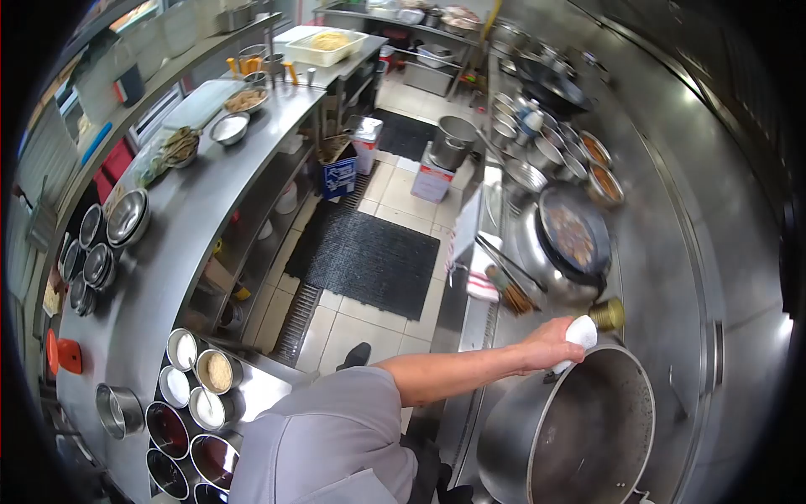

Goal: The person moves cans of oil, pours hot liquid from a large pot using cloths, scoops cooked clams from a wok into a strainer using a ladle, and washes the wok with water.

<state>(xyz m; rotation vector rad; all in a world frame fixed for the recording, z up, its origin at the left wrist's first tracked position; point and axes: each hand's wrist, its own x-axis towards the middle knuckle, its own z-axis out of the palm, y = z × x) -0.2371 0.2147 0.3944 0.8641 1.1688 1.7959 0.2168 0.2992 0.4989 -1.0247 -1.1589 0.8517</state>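
Grasping: left hand [544,348] clenched on a white cloth [581,333] at the large pot's rim; right hand out of view.
Large pot [514,437]: beside the left hand, on the steel range.
Progress: cloth already at the pot, apparently an early stage; what remains cannot be told.
Yellowish can [608,314]: just beyond the pot.
Dark pan [591,200]: farther beyond the pot, brownish food inside.
Carton [431,180]: well beyond the pot, on the floor.
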